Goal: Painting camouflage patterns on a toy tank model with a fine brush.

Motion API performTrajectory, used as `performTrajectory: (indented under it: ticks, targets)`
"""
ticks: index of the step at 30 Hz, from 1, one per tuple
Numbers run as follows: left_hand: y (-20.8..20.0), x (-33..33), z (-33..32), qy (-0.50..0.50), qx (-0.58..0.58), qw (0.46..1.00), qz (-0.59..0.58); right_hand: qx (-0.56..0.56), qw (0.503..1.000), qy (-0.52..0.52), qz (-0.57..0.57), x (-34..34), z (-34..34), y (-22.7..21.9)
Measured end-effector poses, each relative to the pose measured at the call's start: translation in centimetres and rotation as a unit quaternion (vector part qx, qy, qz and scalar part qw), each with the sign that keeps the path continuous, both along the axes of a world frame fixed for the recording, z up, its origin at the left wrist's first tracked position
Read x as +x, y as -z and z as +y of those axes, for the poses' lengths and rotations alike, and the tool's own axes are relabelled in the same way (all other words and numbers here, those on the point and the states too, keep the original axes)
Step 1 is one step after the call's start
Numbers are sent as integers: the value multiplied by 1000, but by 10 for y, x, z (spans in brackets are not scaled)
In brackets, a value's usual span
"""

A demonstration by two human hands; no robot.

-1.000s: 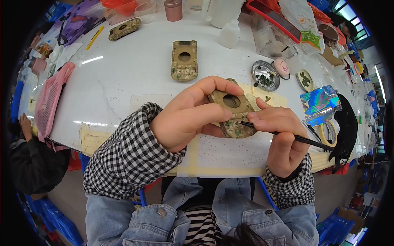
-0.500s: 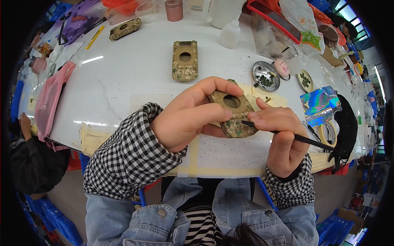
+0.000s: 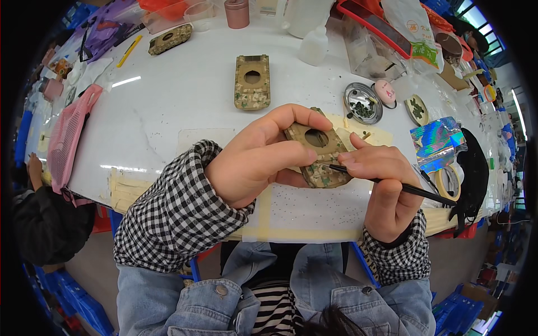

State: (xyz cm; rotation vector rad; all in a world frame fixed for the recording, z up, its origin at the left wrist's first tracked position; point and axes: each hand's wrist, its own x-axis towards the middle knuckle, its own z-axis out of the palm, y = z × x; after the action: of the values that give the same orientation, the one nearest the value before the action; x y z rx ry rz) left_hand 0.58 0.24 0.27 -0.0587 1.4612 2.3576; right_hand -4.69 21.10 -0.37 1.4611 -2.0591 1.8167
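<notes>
My left hand (image 3: 263,154) grips a camouflage-painted model tank hull (image 3: 319,139) by its sides, tilted above the table. A round hole opens in the hull's tan top. Between thumb and fingers, my right hand (image 3: 386,182) holds a slim black pointed tool (image 3: 412,189). The tool's tip meets the hull's near end; whether it is tweezers or a fine brush, I cannot make out. Beyond my hands lies a second camouflage hull (image 3: 252,95), flat on the table, and a third camouflage hull (image 3: 170,40) rests farther left.
Right of my hands stand a round metal dish (image 3: 362,105) of small dark green parts and a shallow lid (image 3: 416,110) with more. Nearby are a shiny holographic pouch (image 3: 436,143) and a tape roll (image 3: 448,183). A white squeeze bottle (image 3: 315,47) and pink mesh basket (image 3: 73,140) stand farther off.
</notes>
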Motion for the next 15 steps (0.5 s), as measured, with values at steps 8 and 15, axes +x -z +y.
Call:
performTrajectory:
  ticks: [8,15]
  targets:
    - [0,0,0,1,4,1000,-1,4,1000,-2,11,-1,1,0]
    - [0,0,1,2,11,1000,0,0,1000,-3,6,-1,1,0]
